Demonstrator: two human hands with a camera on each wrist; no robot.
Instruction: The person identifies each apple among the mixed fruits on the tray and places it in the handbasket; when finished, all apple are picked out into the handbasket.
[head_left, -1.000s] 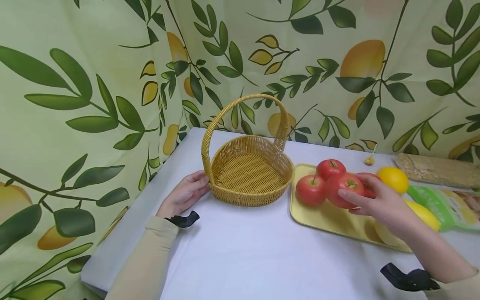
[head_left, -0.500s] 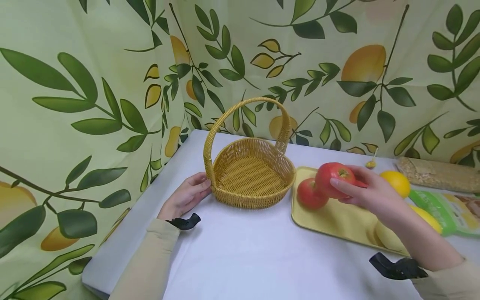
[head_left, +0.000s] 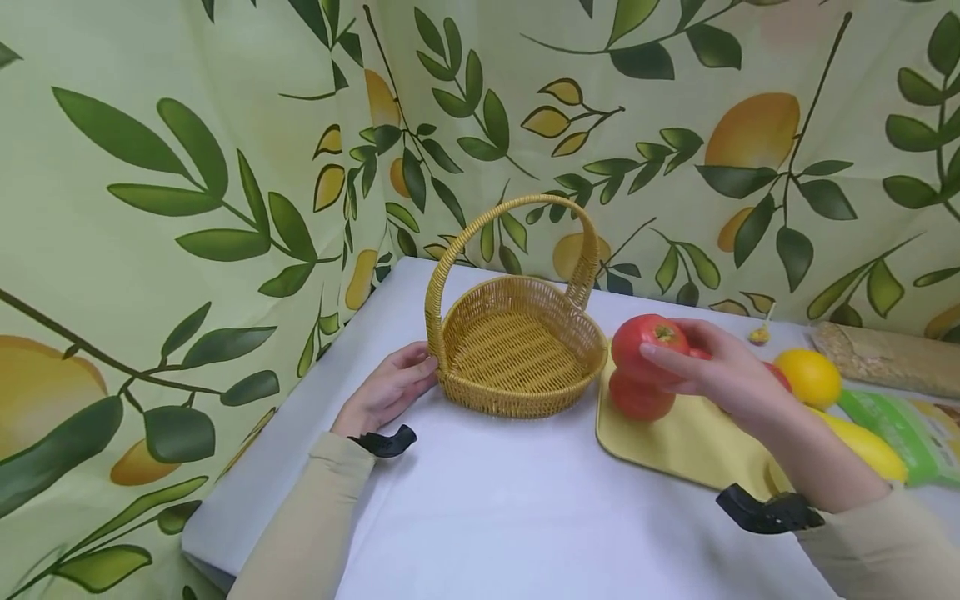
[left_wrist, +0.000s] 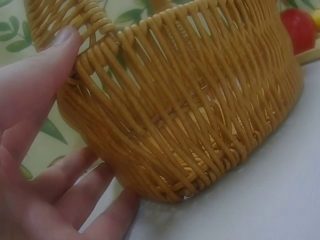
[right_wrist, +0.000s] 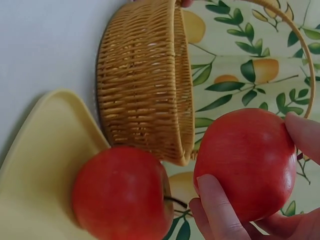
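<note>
1. Your right hand (head_left: 720, 375) grips a round red apple (head_left: 648, 346) in curled fingers and thumb, lifted clear of the tray, between the tray and the basket's rim. Fingertips (right_wrist: 215, 200) wrap its sides, likely so the fruit cannot roll out of the grasp.

2. The held apple is near-spherical, so it has little long axis; in the head view its stem dimple faces up and towards you.

3. Just below it, a second red apple (head_left: 637, 396) sits on the pale yellow plastic tray (head_left: 675, 442), its stem (right_wrist: 175, 201) pointing sideways in the right wrist view.

4. Your left hand (head_left: 386, 392) rests against the woven yellow wicker basket with a hoop handle (head_left: 517, 350), thumb (left_wrist: 42, 75) at the handle's base and fingers relaxed along the wall; it appears to steady the basket on the white surface (head_left: 487, 508).

5. The basket stands upright, mouth open to the ceiling, handle arching overhead.

6. Farther right lie an orange citrus fruit (head_left: 808, 377), a yellow lemon (head_left: 862, 446), a green packet (head_left: 900, 429) and a clear bag of grain (head_left: 885, 358), against the leaf-print curtain (head_left: 187, 167).
</note>
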